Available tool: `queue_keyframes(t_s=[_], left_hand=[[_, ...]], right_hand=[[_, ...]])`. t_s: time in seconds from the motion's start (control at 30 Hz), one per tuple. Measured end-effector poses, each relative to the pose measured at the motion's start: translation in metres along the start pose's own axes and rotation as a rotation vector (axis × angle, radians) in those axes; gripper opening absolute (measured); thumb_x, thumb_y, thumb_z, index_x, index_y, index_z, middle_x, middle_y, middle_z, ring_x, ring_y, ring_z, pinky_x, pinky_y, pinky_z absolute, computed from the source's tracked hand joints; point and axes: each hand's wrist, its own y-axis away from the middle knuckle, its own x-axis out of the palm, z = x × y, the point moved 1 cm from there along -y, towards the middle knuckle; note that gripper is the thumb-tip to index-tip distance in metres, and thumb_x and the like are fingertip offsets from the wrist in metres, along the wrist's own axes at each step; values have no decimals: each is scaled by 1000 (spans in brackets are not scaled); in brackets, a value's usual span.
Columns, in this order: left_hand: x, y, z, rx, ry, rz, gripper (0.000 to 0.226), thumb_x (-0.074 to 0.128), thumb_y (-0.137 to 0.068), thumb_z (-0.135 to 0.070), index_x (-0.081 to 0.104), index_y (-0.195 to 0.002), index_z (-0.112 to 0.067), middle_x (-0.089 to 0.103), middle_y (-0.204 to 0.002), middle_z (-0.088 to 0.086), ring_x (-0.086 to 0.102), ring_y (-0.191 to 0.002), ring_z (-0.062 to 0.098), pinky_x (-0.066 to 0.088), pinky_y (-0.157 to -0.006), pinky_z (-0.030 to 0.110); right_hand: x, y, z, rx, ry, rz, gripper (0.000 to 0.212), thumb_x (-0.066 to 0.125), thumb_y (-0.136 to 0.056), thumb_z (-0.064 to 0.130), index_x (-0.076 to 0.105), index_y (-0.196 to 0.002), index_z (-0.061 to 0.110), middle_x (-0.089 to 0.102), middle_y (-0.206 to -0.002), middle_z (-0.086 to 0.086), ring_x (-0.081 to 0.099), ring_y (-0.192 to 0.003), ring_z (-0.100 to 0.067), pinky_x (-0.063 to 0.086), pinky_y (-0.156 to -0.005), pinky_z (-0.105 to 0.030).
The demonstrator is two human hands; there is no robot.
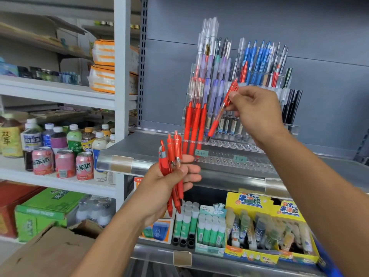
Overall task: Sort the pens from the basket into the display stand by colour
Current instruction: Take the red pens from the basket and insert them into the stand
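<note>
**A:** What are the hands doing?

**B:** The right hand [254, 108] is raised in front of a clear tiered display stand [239, 154] on a metal shelf. Its thumb and fingers pinch a single red pen [222, 109] near the upper end. The left hand [169, 184] is lower and nearer the viewer, fingers curled round a bundle of red pens [173, 168] held roughly upright.

**A:** How does the single pen lie?

**B:** Tilted. Its clip end is up and to the right, by the fingers; its tip points down and to the left, hovering just above the stand's front rows of holes, not yet in one.

**A:** Where does it need to go?

**B:** Probably next to the red pens already standing [194, 126] at the left end of the stand. That group is just to the left of the tip, between the two hands. The right hand is the nearer one to the empty holes beside them. My judgement: the pen must swing closer to upright and shift slightly left before its tip can drop in.

**A:** Is the basket visible?

**B:** No. Blue pens [257, 60] fill the upper right tiers, purple and clear ones the upper left.
</note>
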Motion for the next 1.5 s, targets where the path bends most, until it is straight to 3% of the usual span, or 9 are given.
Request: queue_keyframes(t_s=[0.23, 0.37, 0.53, 0.73, 0.9, 1.0, 1.07, 1.23, 1.5], left_hand=[[0, 0, 1, 21, 3, 63, 29, 47, -98, -6, 60, -121, -16, 75, -100, 6, 71, -88, 16, 56, -74, 24], [0, -1, 0, 28, 38, 62, 23, 48, -97, -6, 60, -116, -11, 75, -100, 9, 71, -85, 17, 56, -71, 25], [1, -1, -1, 27, 10, 85, 19, 47, -97, -10, 61, -111, -10, 75, -103, 7, 72, -91, 19, 56, -74, 24], [0, -2, 1, 31, 15, 61, 24, 52, -92, -14, 68, -110, -16, 75, -102, 0, 72, -92, 16, 56, -74, 21], [-2, -4, 4, 16, 27, 40, 28, 57, -89, -18, 70, -114, -20, 70, -80, 0, 68, -83, 11, 55, -78, 21], [-3, -4, 4, 31, 44, 27, 27, 58, -87, -18, 70, -111, -14, 72, -86, -1, 69, -85, 14, 55, -78, 25], [-3, -4, 4, 41, 48, 8, 23, 59, -85, -18, 73, -102, -16, 73, -89, 0, 70, -85, 15, 55, -77, 25], [-1, -5, 4, 58, -7, -43, 20, 53, -94, -11, 73, -94, -12, 75, -90, 4, 71, -86, 16, 52, -79, 29], [5, -1, 3, 31, -1, 21, 21, 50, -95, -9, 69, -105, -13, 76, -100, 4, 72, -95, 17, 56, -84, 29]], right_hand=[[15, -9, -8, -42, 141, -46, 12, 58, -98, 24, 65, -92, 17, 69, -73, 3, 66, -68, -6, 52, -61, -20], [21, -10, -14, -31, 217, 13, 16, 57, -98, 23, 67, -93, 12, 70, -77, -2, 51, -42, 9, 38, -43, -9], [25, -10, -15, 57, 294, 142, 18, 60, -97, 21, 68, -88, 7, 71, -77, -7, 45, -31, 5, 32, -32, -10], [31, -2, -24, 71, 372, 192, 17, 62, -95, 24, 64, -81, 14, 72, -73, -4, 69, -64, -9, 48, -55, -20], [28, 5, -24, 85, 417, 188, 23, 59, -97, 27, 66, -82, 10, 70, -78, 1, 68, -79, -12, 53, -85, -32], [25, 26, -12, -34, 420, 61, 19, 51, -98, 23, 62, -86, 13, 65, -74, 4, 59, -63, -4, 49, -63, -17], [26, 46, -6, -61, 311, 144, 16, 51, -97, 24, 64, -86, 22, 64, -70, 6, 59, -60, -3, 44, -54, -11], [33, 73, -12, -10, 131, 468, 13, 58, -94, 35, 68, -85, 35, 68, -81, 16, 61, -75, 3, 45, -70, -11], [34, 72, -22, -12, 51, 518, 15, 67, -91, 31, 72, -83, 20, 69, -87, -13, 62, -74, -16, 52, -77, -31]])
